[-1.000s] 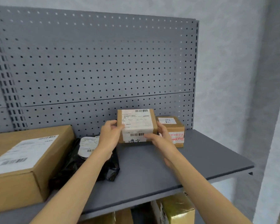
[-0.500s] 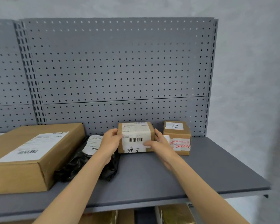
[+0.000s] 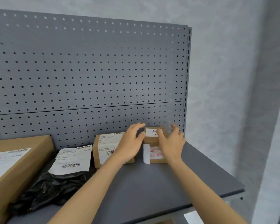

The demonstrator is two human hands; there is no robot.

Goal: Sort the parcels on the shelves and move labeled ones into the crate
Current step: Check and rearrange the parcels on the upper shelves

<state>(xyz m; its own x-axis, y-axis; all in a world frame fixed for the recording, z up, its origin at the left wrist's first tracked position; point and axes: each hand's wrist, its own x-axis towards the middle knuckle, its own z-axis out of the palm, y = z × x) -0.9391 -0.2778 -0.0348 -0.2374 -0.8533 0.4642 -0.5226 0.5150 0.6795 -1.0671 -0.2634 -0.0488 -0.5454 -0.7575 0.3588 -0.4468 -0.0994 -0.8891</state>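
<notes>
Cardboard small box (image 3: 152, 137) stands at the shelf's (image 3: 160, 183) rear right, against the pegboard (image 3: 87, 70). Left hand (image 3: 130, 143) and right hand (image 3: 172, 143) flank it, fingers spread wide, gripping nothing. The labelled box (image 3: 103, 150) sits just left. Bare shelf extends to the front and right edges.

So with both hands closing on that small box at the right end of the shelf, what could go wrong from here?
1. The left hand and right hand are open around the small box, not gripping; a loose hold could drop it.
2. The left forearm crosses the middle labelled box and could knock it.
3. White tape looks loose on the small box's front and might snag or peel.
</notes>
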